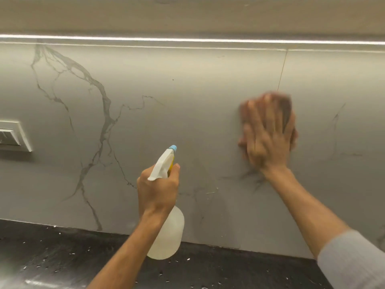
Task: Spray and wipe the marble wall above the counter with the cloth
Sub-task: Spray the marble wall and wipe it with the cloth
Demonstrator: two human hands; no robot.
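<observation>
left hand (158,190): bottle (166,236) upright, nozzle (173,148) toward wall (187,101)

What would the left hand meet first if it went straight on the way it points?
Probably the marble wall, the blue nozzle of its spray bottle arriving before the left hand; depth is unclear.

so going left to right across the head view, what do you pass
switch plate → dark marble vein → spray bottle gripped by the left hand → right hand pressing the cloth → grey sleeve
</observation>
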